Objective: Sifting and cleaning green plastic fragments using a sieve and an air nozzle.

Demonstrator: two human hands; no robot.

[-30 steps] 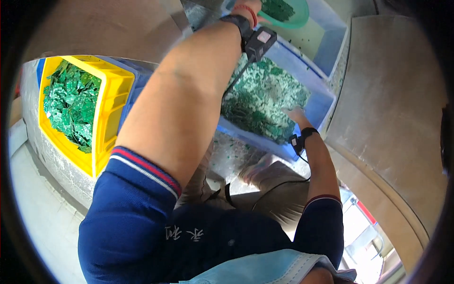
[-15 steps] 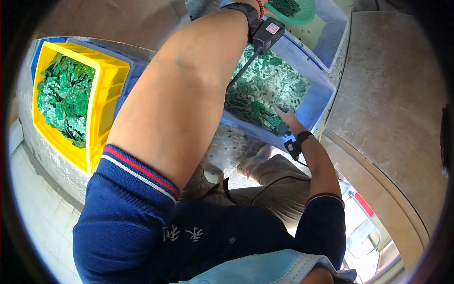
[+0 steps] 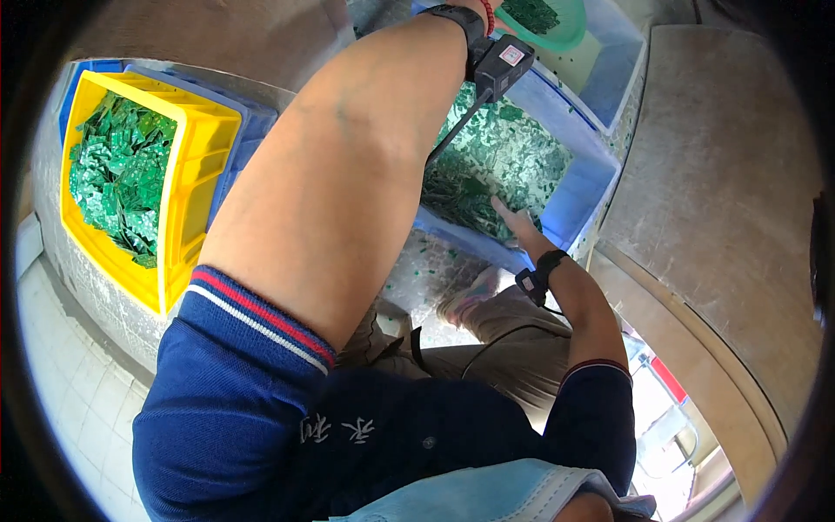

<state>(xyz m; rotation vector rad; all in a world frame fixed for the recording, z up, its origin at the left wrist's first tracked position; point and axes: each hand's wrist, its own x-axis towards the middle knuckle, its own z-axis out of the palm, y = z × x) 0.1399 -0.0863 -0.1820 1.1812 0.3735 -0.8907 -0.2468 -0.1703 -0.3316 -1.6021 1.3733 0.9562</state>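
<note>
My right hand reaches into a blue bin and touches a heap of thin dark-green flakes at its near side. One finger stretches out toward the heap; some fingers are hard to see. Paler bits of green lie scattered over the bin's bottom beyond it. My left arm extends forward across the view. At the top edge my left hand, mostly cut off, is at the rim of a light-green plastic basket with green flakes inside, and seems to grip it. The basket hangs over a second blue bin.
On the left a yellow crate full of green flakes stands tilted beside blue crates. A brown panel borders the bins on the right. Green scraps dot the grey floor near my shoe. A black box with a cable is strapped to my left wrist.
My right hand has shifted slightly left and away from me over the flakes. The left forearm and the green basket have moved a little to the right.
</note>
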